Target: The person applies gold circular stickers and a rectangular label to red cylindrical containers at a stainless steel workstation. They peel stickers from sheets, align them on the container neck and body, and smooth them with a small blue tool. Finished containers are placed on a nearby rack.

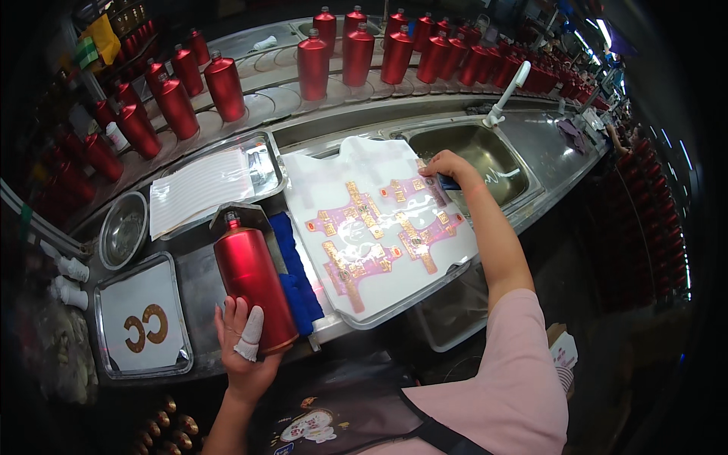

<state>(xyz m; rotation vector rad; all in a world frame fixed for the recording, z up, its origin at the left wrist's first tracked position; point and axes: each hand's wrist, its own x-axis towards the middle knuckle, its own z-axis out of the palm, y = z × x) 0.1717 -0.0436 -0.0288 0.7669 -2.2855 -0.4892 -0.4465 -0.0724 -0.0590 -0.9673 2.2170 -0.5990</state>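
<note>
L hand (252,369) grasps the red bottle (258,284) round its base, tilted, just left of the decal tray (311,178); R hand (451,168) has fingertips at the decals (417,235) near the tray's far right corner, w/ a small dark-blue item (447,182) by the palm, but can't tell if it's pinching a decal. Main risk, I'd say: thin decals tearing or folding if tugged unevenly, & the slick-looking bottle slipping toward the tray if L grip eases, esp. w/ attn on R side.
</note>
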